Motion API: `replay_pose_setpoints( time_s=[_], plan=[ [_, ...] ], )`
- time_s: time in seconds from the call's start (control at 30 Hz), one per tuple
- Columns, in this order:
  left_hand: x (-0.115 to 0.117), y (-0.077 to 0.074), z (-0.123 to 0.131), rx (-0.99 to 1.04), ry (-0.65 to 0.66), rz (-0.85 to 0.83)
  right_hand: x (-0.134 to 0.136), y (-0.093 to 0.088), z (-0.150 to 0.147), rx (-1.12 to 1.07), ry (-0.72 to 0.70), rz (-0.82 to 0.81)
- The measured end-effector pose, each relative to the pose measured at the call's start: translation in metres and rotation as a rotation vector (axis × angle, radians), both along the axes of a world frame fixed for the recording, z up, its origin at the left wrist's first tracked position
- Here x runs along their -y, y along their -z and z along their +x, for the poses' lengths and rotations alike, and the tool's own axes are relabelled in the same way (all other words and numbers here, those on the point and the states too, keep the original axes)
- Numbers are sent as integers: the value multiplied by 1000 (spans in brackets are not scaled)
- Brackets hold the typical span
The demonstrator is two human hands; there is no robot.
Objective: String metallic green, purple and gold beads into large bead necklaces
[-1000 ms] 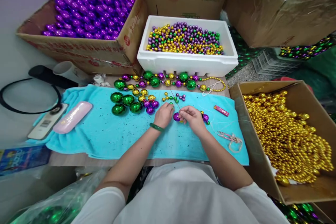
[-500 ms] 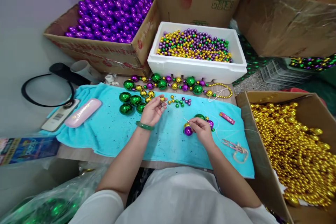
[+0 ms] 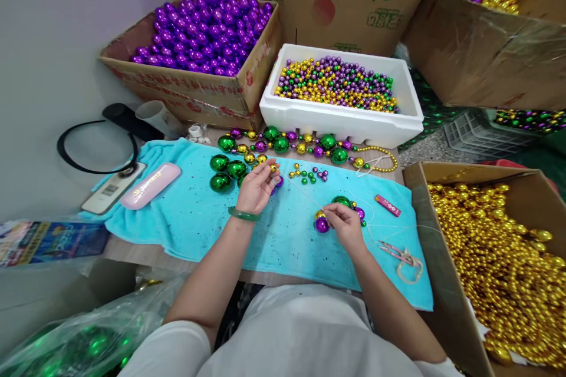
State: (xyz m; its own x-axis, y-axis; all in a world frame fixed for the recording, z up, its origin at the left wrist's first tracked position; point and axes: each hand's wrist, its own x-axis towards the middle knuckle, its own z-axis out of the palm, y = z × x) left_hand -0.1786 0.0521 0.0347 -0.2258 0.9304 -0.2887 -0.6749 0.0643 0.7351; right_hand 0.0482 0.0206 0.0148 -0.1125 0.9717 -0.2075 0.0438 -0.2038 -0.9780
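"what's each hand holding?"
"on my remote feed, the left hand (image 3: 257, 189) pinches a gold bead (image 3: 273, 168); the right hand (image 3: 344, 224) pinches a thin strand (image 3: 300, 189) stretched between them, both in front of the white foam box (image 3: 340, 124)."
"other beads?"
"i see a larger purple bead (image 3: 322, 224) beside the right hand; small purple beads (image 3: 325, 177) lie nearer that box."

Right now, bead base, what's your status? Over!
Left hand pinching gold bead. Right hand holding thin line, needle or thread unclear. Nothing else seen between hands. Scissors off to the right.
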Motion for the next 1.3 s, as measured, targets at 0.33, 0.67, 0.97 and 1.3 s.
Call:
replay_pose_setpoints(
  time_s=[0.33,0.67,0.97,1.3],
  plan=[
    [4,-10,-5,-184,15,136,-1,8,6,69,-35,50],
    [6,-34,-11,-342,10,139,-5,4,-5,13,-85,23],
    [16,-10,31,-519,208,46,-15,-2,-30,-199,-159,-70],
    [12,-14,28,-307,60,77,-47,-3,-34,-96,-413,-65]
  ],
)
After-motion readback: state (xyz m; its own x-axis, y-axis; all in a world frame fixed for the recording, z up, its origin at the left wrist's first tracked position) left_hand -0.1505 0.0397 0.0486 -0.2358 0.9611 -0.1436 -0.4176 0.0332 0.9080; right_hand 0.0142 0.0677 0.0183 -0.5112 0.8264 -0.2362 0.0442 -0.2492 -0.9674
